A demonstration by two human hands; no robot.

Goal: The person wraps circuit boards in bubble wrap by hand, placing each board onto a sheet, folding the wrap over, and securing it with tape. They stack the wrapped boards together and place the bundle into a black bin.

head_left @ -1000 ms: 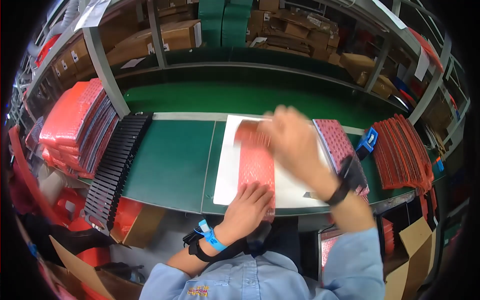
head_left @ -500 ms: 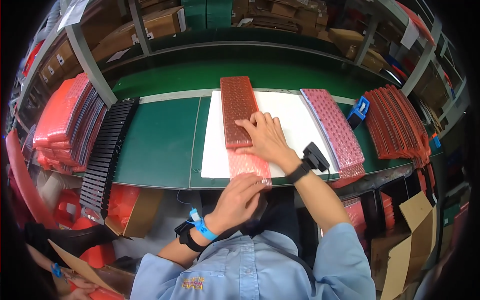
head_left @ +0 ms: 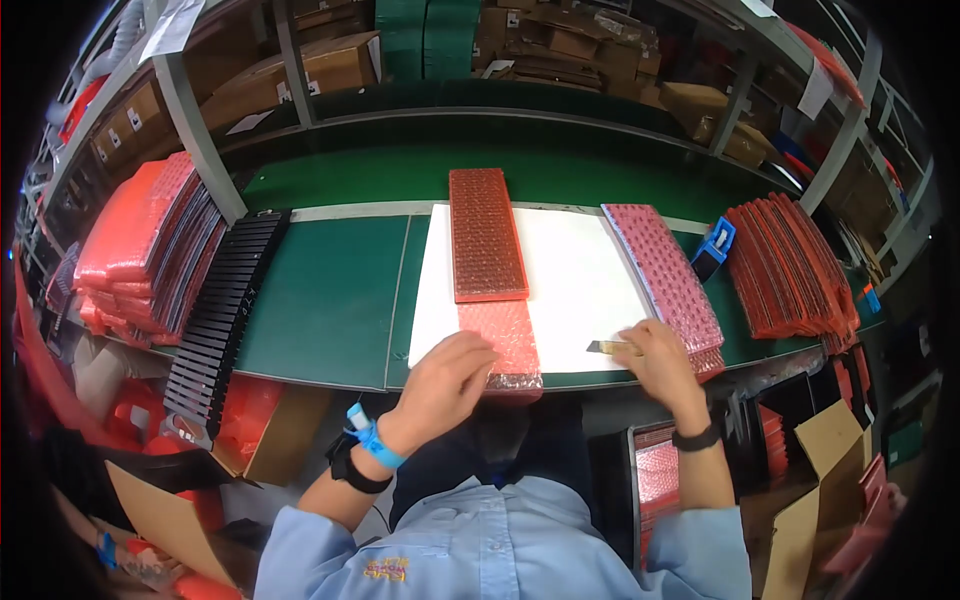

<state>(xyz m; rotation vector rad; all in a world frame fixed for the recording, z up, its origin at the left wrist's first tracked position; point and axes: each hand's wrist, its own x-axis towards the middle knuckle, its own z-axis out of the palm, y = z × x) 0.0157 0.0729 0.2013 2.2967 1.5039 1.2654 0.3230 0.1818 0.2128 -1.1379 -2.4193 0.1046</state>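
Observation:
A flat slab in red bubble wrap (head_left: 488, 235) lies lengthwise on the white sheet (head_left: 575, 270). Its loose bubble-wrap flap (head_left: 505, 345) stretches toward me to the table's near edge. My left hand (head_left: 440, 380) hovers at the left side of that flap, fingers loosely bent and nothing visible in them. In my right hand (head_left: 660, 370) is a small utility knife (head_left: 612, 348), its dark blade pointing left over the sheet. Just beyond that hand lies a stack of pink bubble-wrapped pieces (head_left: 672, 275).
Red-wrapped stacks stand at the left (head_left: 150, 245) and right (head_left: 790, 265), with a blue tape dispenser (head_left: 714, 248) by the right one. A black slotted rack (head_left: 222, 315) crosses the table's left side. Open cartons (head_left: 822, 500) sit below. Another person's hand (head_left: 150, 568) is at lower left.
My right hand has left the wrapped slab, moved right and nearer me, and now holds the knife. My left hand has shifted left off the flap. The view has tilted slightly.

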